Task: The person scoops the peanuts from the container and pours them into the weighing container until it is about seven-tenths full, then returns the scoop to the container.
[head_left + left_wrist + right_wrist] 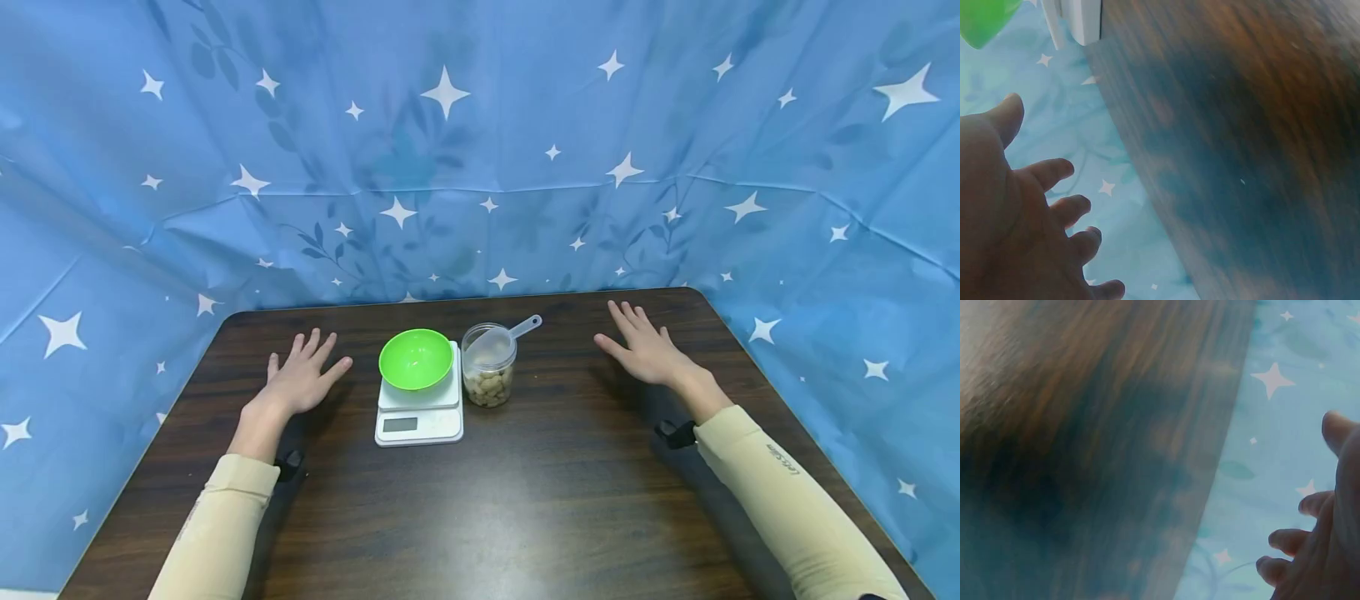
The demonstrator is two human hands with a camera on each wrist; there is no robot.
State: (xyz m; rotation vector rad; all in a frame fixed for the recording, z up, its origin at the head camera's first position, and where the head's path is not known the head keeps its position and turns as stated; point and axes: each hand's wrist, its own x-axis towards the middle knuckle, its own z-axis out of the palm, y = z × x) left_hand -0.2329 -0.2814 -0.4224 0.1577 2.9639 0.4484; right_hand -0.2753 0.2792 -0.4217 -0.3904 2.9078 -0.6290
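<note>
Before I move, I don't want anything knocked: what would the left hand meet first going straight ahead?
The left hand would probably meet the blue backdrop first, beyond the table; the green bowl lies right of that line. Depth is hard to judge.

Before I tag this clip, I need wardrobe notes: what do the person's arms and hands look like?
The left sleeve and right sleeve are pale yellow, reaching the wrists; the right one carries small dark lettering. A black attachment shows at each wrist. The left hand and right hand are ungloved.
</note>
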